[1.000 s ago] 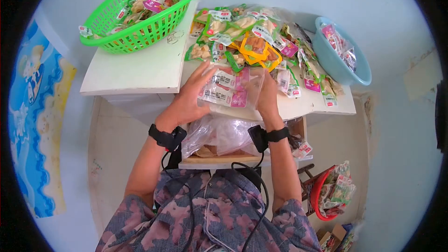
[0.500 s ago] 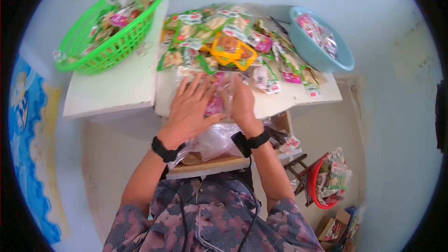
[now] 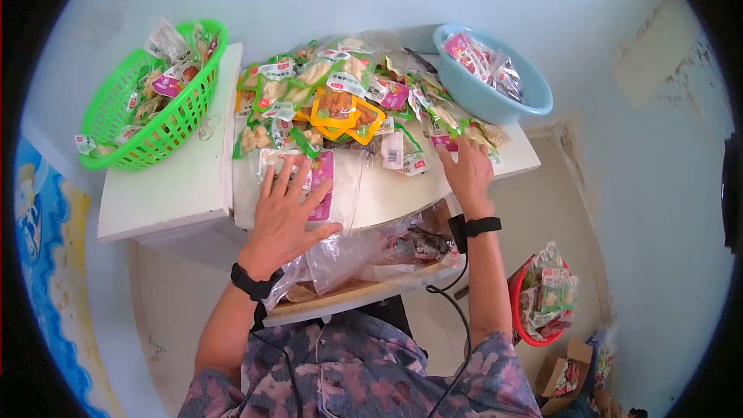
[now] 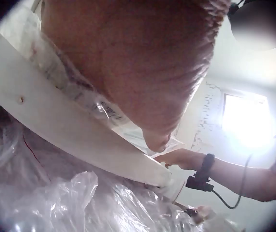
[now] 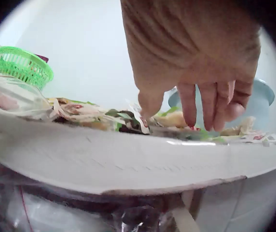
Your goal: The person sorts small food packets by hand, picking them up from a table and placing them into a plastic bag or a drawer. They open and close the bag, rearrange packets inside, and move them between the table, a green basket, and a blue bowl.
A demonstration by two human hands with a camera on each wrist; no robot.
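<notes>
My left hand (image 3: 282, 220) rests with spread fingers on a clear plastic bag (image 3: 346, 190) at the table's front edge. A white and magenta snack packet (image 3: 322, 186) shows inside the bag, partly hidden under that hand. Off to the right, my right hand (image 3: 469, 179) is over the right end of the snack pile, beside green and magenta packets (image 3: 443, 142). Its fingers (image 5: 208, 108) point down among the packets, thumb apart from them, with nothing gripped. The pile of sealed snack packets (image 3: 313, 73) covers the back of the white table (image 3: 387, 197).
A green basket (image 3: 139, 151) of packets stands on the left; a light blue basin (image 3: 484, 101) holds more at the back right. Below the tabletop, an open drawer (image 3: 364, 302) contains clear plastic bags (image 3: 333, 263). A red basket (image 3: 517, 306) of packets and a cardboard box (image 3: 569, 371) are lower right.
My right hand has let go of the clear bag and moved right to the packets. The bag went from raised between both hands to lying on the table under my left hand.
</notes>
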